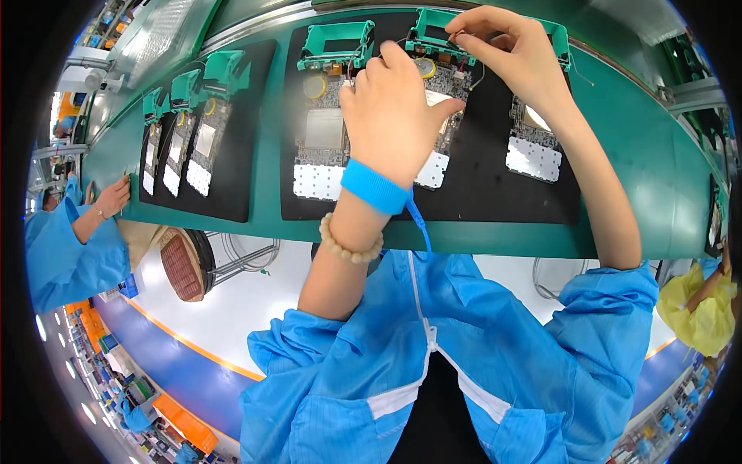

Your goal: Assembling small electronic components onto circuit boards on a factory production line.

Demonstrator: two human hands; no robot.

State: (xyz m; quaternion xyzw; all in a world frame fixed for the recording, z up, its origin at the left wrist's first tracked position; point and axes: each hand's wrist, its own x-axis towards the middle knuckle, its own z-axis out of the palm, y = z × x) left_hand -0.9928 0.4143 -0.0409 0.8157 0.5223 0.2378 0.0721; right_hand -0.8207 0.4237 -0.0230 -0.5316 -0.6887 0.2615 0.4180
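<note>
My left hand, with a blue strap and a bead bracelet on its wrist, is over the gap between two circuit boards. Its fingers bend down over the left circuit board and its thumb stretches out to the right; the fingertips are partly hidden. My right hand pinches a thin wire, its thumb and index finger together above the green plastic frame of the middle board. Beside it, the right board lies partly under my right forearm. Another green frame sits at the left board's far end.
The boards lie on a black mat on a green bench. A second black mat at left carries three boards with green frames. A co-worker's hand is at the bench's left end. Near it stands a stool.
</note>
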